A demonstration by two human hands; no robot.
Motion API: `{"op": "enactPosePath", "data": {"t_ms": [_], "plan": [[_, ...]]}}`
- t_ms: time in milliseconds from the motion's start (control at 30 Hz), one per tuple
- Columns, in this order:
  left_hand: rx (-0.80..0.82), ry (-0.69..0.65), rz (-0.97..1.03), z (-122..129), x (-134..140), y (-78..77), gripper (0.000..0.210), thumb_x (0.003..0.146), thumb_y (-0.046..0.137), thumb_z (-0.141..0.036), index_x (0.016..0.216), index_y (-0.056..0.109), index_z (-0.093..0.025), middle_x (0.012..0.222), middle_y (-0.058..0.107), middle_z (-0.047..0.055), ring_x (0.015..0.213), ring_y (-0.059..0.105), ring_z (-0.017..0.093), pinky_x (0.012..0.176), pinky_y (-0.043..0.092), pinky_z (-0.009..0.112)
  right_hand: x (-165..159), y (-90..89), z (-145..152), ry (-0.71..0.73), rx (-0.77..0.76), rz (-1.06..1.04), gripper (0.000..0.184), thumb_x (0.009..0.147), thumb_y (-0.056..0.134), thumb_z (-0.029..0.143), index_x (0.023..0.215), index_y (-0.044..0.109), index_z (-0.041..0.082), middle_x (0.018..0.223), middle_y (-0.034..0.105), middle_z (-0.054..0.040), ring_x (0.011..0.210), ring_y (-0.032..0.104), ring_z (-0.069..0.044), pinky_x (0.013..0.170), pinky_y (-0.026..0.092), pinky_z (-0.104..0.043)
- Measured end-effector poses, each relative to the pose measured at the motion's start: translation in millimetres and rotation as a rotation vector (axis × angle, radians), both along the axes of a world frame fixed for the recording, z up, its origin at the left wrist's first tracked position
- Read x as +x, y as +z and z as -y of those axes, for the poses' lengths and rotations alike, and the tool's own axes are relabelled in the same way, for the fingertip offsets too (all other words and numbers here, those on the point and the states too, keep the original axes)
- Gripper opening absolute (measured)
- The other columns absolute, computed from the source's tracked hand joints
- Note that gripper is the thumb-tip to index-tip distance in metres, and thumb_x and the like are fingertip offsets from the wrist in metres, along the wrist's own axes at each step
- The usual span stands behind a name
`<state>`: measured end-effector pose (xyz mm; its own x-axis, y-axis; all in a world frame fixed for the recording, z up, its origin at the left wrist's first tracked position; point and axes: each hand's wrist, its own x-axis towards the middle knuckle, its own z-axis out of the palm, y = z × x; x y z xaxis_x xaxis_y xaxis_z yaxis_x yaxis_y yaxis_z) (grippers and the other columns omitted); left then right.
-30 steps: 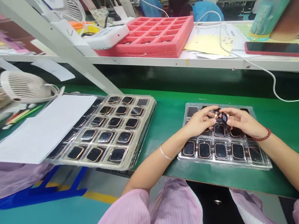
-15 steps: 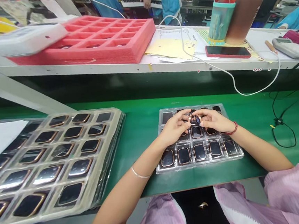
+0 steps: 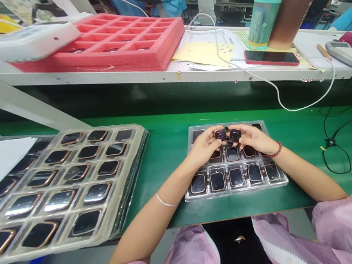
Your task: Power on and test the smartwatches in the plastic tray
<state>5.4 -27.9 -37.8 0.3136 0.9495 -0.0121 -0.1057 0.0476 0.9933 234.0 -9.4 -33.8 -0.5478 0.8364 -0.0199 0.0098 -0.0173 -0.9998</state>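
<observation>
My left hand (image 3: 207,146) grips a square smartwatch case (image 3: 220,134) with a gold rim, its dark screen facing me and showing faint text. Beside it, a second watch case (image 3: 234,135) of the same kind is pinched in my right hand (image 3: 252,138), its screen also turned toward me. The two cases are held side by side, close together. Both hands are above a clear plastic tray (image 3: 232,192) on the green bench. Rows of dark-screened watch cases, such as the front one (image 3: 217,181), sit in its pockets; the back rows are partly hidden by my hands.
To the left lies a stack of clear trays (image 3: 111,232) with more watch cases and a white paper sheet (image 3: 2,161). The shelf above holds a pink foam tray (image 3: 160,59), papers, a phone (image 3: 271,58) and a cup (image 3: 264,21). A black cable (image 3: 331,143) lies right.
Both watch cases have turned from edge-on so that their screens face me, and lit text shows on them. The view has shifted slightly. In the background, people have moved.
</observation>
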Motion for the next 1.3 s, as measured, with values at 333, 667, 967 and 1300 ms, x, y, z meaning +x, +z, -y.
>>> {"op": "enactPosePath", "data": {"t_ms": [333, 667, 967, 1300], "plan": [[-0.010, 0.021, -0.024, -0.1, -1.5, -0.3, 0.046, 0.076, 0.069, -0.016, 0.121, 0.061, -0.015, 0.101, 0.072, 0.007, 0.069, 0.067, 0.012, 0.061, 0.052, 0.022, -1.8, 3.7, 4.4, 0.024, 0.037, 0.069, 0.045, 0.081, 0.067, 0.013, 0.125, 0.064, 0.019, 0.111, 0.076, -0.0082, 0.077, 0.073, -0.016, 0.061, 0.061, -0.025], [-0.041, 0.010, 0.093, -6.7, -7.5, -5.0, 0.063, 0.080, 0.076, -0.040, 0.139, 0.060, -0.022, 0.113, 0.070, 0.010, 0.080, 0.070, 0.017, 0.057, 0.048, 0.022, 3.8, 1.4, -0.5, -0.041, -0.140, -0.089, 0.052, 0.087, 0.067, 0.022, 0.138, 0.060, 0.027, 0.132, 0.069, -0.0081, 0.083, 0.072, -0.014, 0.067, 0.064, -0.025], [-0.004, -0.038, 0.072, -5.0, -6.6, -4.0, 0.064, 0.076, 0.080, -0.044, 0.131, 0.058, -0.019, 0.100, 0.068, 0.006, 0.063, 0.061, 0.010, 0.051, 0.042, 0.020, 4.0, -2.3, -2.3, -0.009, -0.076, -0.066, 0.050, 0.088, 0.071, 0.026, 0.137, 0.060, 0.025, 0.128, 0.070, -0.0086, 0.081, 0.070, -0.013, 0.067, 0.063, -0.024], [-0.014, -0.049, 0.063, -4.1, -5.5, -2.4, 0.061, 0.074, 0.081, -0.043, 0.124, 0.057, -0.018, 0.096, 0.067, 0.004, 0.059, 0.059, 0.007, 0.051, 0.042, 0.020, 3.0, 0.4, -1.4, 0.004, -0.030, -0.012, 0.049, 0.088, 0.070, 0.028, 0.136, 0.059, 0.023, 0.127, 0.070, -0.0101, 0.079, 0.070, -0.013, 0.066, 0.062, -0.026]]}}
